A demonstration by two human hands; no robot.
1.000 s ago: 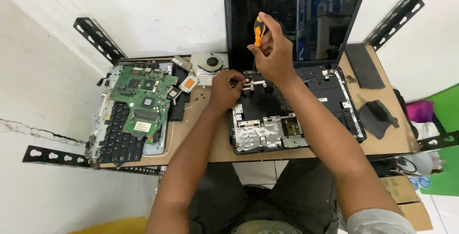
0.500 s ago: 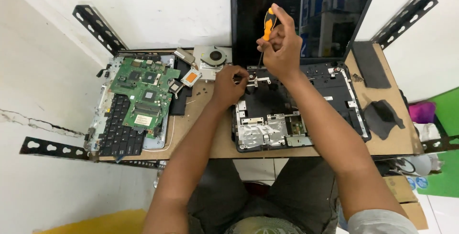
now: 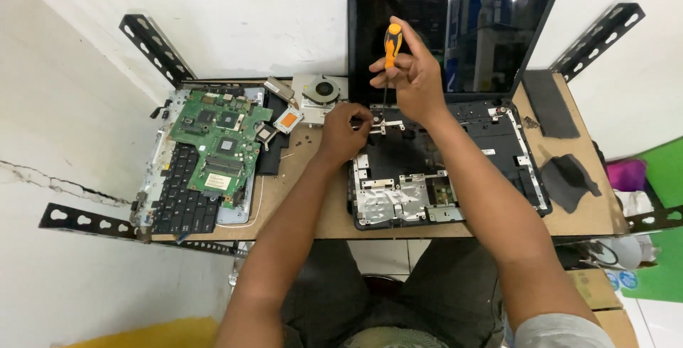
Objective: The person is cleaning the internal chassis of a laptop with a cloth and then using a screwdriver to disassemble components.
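Observation:
An opened black laptop lies on the small wooden table, its keyboard deck stripped and its dark screen upright. My right hand grips an orange-and-black screwdriver, held upright with its tip down at the laptop's upper left hinge area. My left hand rests on the laptop's left rear corner, fingers pinched at a small metal part beside the screwdriver's tip.
A green motherboard lies on a detached keyboard at the table's left. A fan with heatsink sits behind it. Black panels and a dark cover lie on the right. Metal brackets stick out at the table's corners.
The view has shifted slightly. My right hand stays at the same hinge spot with the screwdriver, and my left hand keeps its place at the laptop's corner.

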